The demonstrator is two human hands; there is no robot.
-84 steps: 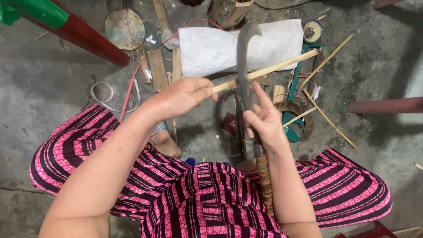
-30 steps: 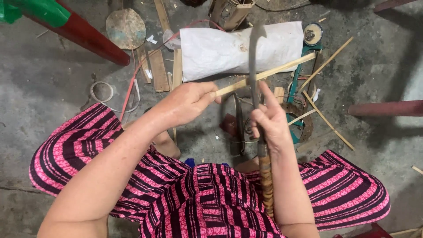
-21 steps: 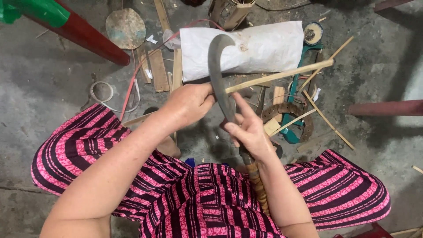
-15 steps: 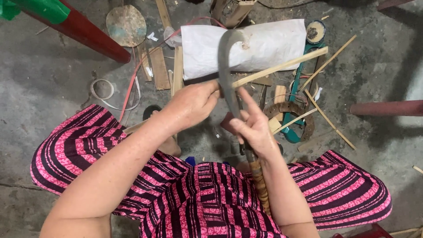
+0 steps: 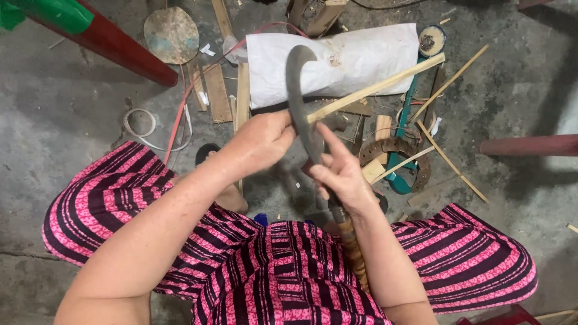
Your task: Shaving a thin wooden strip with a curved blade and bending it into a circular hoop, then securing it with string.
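My left hand [image 5: 262, 141] grips the near end of a long pale bamboo strip [image 5: 376, 87] that slants up to the right over a white sack [image 5: 337, 63]. My right hand [image 5: 340, 174] holds a curved dark blade [image 5: 298, 102] by its lower part. The blade's wrapped brown handle [image 5: 352, 253] runs down along my forearm. The blade crosses the strip right beside my left fingers, its hooked tip pointing up. I sit with a pink and black striped skirt [image 5: 289, 271] across my knees.
Concrete floor littered with bamboo slats [image 5: 448, 153], wood offcuts [image 5: 217, 90], a round flat disc [image 5: 171, 33], a white cord loop [image 5: 141, 126] and a teal tool frame [image 5: 403, 162]. A red pole [image 5: 114, 45] slants at upper left, another red bar [image 5: 530, 144] lies at right.
The blade has swung from nearly upright to leaning left across the strip, and my right hand has shifted slightly left and down with it. My left hand stays on the strip.
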